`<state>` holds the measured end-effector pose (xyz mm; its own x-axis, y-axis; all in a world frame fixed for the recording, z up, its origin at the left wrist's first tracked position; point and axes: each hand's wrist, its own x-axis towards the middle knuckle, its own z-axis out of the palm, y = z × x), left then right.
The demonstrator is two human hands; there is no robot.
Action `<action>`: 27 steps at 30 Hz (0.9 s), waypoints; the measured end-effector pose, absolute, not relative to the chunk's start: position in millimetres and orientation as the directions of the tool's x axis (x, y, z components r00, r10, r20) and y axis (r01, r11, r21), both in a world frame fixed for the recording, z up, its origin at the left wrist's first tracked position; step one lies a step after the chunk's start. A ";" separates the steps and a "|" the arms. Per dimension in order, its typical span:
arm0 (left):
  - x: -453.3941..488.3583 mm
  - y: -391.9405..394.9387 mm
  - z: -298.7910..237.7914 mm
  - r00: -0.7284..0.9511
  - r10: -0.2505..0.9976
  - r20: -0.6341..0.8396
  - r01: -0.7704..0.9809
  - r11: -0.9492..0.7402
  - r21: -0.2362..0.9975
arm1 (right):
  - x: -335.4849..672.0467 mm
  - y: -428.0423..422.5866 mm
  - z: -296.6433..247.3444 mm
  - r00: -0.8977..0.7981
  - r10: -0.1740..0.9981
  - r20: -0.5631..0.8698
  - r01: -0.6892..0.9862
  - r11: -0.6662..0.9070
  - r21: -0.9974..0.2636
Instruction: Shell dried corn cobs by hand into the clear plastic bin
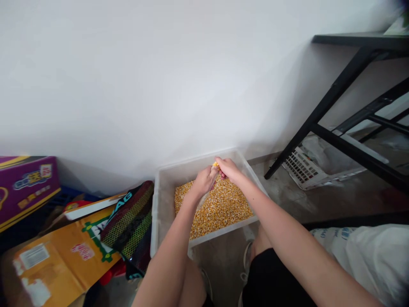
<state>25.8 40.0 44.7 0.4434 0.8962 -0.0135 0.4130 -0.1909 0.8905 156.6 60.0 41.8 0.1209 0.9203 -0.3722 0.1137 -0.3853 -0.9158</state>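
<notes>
Though axis too small to tell, yellow corn bit (pixel 216 164) pinched between left hand (pixel 203 181) and right hand (pixel 227 168) over corn kernels (pixel 220 209).

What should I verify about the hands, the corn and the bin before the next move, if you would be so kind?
1. Left hand and right hand are both above the translucent rectangular plastic bin: ok.
2. Yellow corn kernels lie within the bin's walls: ok.
3. Small yellow piece at the fingertips is firmly held: cannot tell.
4. Black mesh bag with yellow-green netting stands apart from the bin's left wall: cannot tell.
</notes>
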 end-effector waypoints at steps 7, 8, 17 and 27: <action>31.8 37.0 40.1 0.377 0.918 -0.121 0.365 -0.028 0.931 | 161.2 57.7 45.2 0.160 0.920 -0.358 0.132 -0.380 -0.916; 31.3 37.6 39.3 0.372 0.916 -0.147 0.361 0.002 0.932 | 160.9 58.1 44.3 0.151 0.919 -0.364 0.129 -0.383 -0.915; 21.3 43.7 42.5 0.388 0.918 -0.078 0.424 -0.103 0.900 | 161.1 50.5 68.9 0.211 0.977 0.017 0.481 -0.089 -0.872; 13.5 45.7 57.6 0.351 0.930 -0.112 0.265 0.016 0.964 | 159.1 53.8 65.9 0.001 0.982 -0.190 0.241 -0.184 -0.953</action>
